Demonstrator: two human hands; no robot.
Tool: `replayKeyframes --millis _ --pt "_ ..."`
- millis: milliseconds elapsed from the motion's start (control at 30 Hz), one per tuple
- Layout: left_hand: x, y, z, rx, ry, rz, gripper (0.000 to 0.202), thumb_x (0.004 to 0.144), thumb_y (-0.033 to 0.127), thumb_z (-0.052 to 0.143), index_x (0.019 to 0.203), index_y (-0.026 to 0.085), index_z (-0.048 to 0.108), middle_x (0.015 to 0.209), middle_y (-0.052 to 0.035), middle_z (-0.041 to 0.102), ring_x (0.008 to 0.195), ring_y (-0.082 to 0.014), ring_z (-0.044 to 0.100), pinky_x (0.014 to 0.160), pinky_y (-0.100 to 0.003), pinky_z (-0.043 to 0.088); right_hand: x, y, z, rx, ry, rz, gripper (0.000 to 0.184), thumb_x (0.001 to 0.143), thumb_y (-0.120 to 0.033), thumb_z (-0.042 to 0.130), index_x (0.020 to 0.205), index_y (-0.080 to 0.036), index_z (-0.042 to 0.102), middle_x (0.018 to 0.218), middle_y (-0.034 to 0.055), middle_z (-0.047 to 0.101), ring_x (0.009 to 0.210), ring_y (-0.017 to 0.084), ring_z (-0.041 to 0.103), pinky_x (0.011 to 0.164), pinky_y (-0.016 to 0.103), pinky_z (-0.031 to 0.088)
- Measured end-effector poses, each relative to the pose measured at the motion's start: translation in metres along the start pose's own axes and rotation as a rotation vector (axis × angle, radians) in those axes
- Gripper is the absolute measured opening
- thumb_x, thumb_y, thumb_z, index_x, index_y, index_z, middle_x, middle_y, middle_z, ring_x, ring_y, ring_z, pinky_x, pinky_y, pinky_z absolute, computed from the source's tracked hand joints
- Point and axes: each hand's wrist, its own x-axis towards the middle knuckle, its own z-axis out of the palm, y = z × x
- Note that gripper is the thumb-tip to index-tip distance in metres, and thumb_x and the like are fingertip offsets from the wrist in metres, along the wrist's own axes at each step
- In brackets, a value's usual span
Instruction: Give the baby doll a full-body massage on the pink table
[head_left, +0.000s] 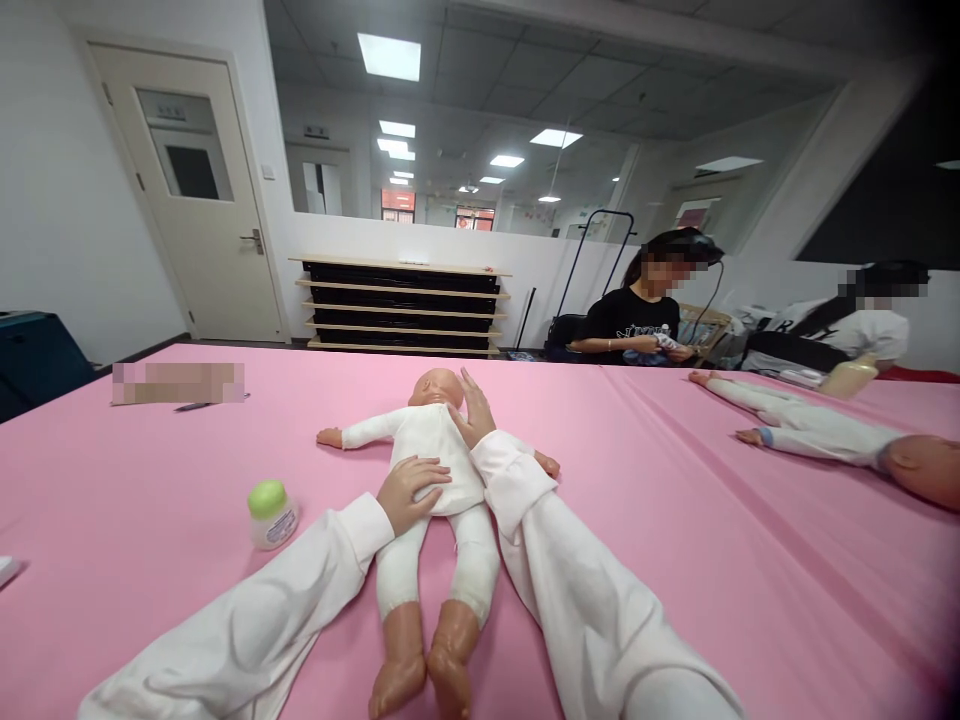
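Observation:
A baby doll with a white cloth body lies on its back on the pink-covered table, its bare feet pointing toward me. My left hand rests flat on the doll's lower belly, fingers stretched out to the right. Beside the doll's head and upper chest is my right hand, its fingers extended and pointing away from me; the palm edge lies near the shoulder. Neither hand grips anything. Left of the doll, a small jar with a green lid stands upright.
Another doll lies at the right side of the table, with a pale yellow bottle behind it. A pen lies at the far left. Beyond the table, one person holds a small item; another person is farther right.

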Motion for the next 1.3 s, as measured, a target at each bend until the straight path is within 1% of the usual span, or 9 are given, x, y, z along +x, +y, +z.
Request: replayKeyframes --millis 133,233,400,567,700,833,967,1100,1300 --pt "0.002 -0.004 0.002 -0.07 0.034 0.042 0.02 0.081 0.027 0.051 0.096 0.022 0.064 0.104 -0.0008 0.066 0.107 -0.0162 0.053 0.098 -0.036 0.034 -0.025 0.005 0.029 -0.094 -0.438 0.048 0.058 0.085 -0.034 0.042 0.137 -0.013 0.029 0.141 0.0109 0.023 0.133 0.024 0.014 0.105 0.05 0.017" --pt "0.003 -0.004 0.003 -0.086 0.024 0.046 0.018 0.082 0.027 0.051 0.094 0.023 0.064 0.1 -0.0007 0.067 0.104 -0.0164 0.054 0.096 -0.036 0.035 -0.058 0.005 0.027 -0.05 -0.57 0.035 0.053 0.089 -0.037 0.038 0.138 -0.019 0.029 0.143 0.008 0.017 0.133 0.024 0.01 0.104 0.055 0.014" --pt "0.004 -0.003 0.004 -0.096 0.024 0.025 0.017 0.082 0.028 0.051 0.091 0.024 0.065 0.098 -0.001 0.067 0.101 -0.0166 0.056 0.096 -0.037 0.035 -0.086 0.007 -0.023 0.315 -0.757 0.055 0.056 0.085 -0.049 0.045 0.134 -0.023 0.037 0.139 0.0062 0.026 0.131 0.023 0.02 0.106 0.047 0.016" --pt "0.003 -0.003 0.003 -0.099 0.016 0.003 0.018 0.082 0.027 0.05 0.092 0.025 0.065 0.1 -0.0009 0.066 0.105 -0.0167 0.055 0.096 -0.037 0.034 -0.039 0.014 -0.062 0.511 -1.009 0.455 0.049 0.076 -0.054 0.057 0.108 -0.018 0.064 0.111 0.0075 0.059 0.103 0.023 0.056 0.091 0.032 0.046" --pt "0.003 -0.005 0.002 -0.11 0.043 0.007 0.018 0.082 0.027 0.05 0.091 0.024 0.065 0.1 -0.0012 0.066 0.104 -0.0166 0.055 0.095 -0.037 0.035 0.0 0.009 -0.038 0.41 -0.728 0.692 0.043 0.088 -0.043 0.044 0.122 -0.018 0.052 0.098 0.0093 0.064 0.07 0.017 0.065 0.07 0.031 0.054" --pt "0.004 -0.008 0.003 -0.123 0.056 0.009 0.017 0.082 0.028 0.051 0.091 0.023 0.065 0.101 -0.0013 0.066 0.104 -0.0169 0.055 0.094 -0.037 0.036 -0.008 0.001 0.012 0.067 -0.355 0.392 0.036 0.088 -0.022 0.041 0.122 -0.017 0.051 0.122 0.0082 0.052 0.108 0.02 0.052 0.096 0.036 0.041" --pt "0.001 -0.007 0.005 -0.135 0.042 0.003 0.018 0.081 0.029 0.051 0.092 0.023 0.065 0.1 -0.0024 0.066 0.105 -0.0176 0.054 0.096 -0.039 0.035 -0.051 0.0 0.03 -0.116 -0.438 0.178 0.046 0.089 -0.026 0.035 0.133 -0.016 0.038 0.14 0.0074 0.027 0.13 0.021 0.024 0.106 0.043 0.024" --pt "0.006 -0.007 0.001 -0.267 0.031 -0.038 0.017 0.078 0.031 0.055 0.084 0.021 0.067 0.093 -0.0039 0.068 0.101 -0.019 0.056 0.095 -0.038 0.038 -0.106 -0.007 0.011 -0.021 -0.49 0.089 0.051 0.092 -0.042 0.023 0.139 -0.022 0.026 0.143 0.0045 0.021 0.133 0.022 0.013 0.104 0.051 0.02" --pt "0.067 -0.032 -0.027 -0.267 0.079 -0.314 0.03 0.083 0.026 0.043 0.105 0.017 0.061 0.102 -0.0054 0.065 0.098 -0.0178 0.058 0.09 -0.033 0.043 -0.149 -0.018 -0.006 0.122 -0.381 0.062 0.053 0.092 -0.05 0.016 0.137 -0.026 0.032 0.142 0.0015 0.023 0.133 0.021 0.013 0.107 0.046 0.02"
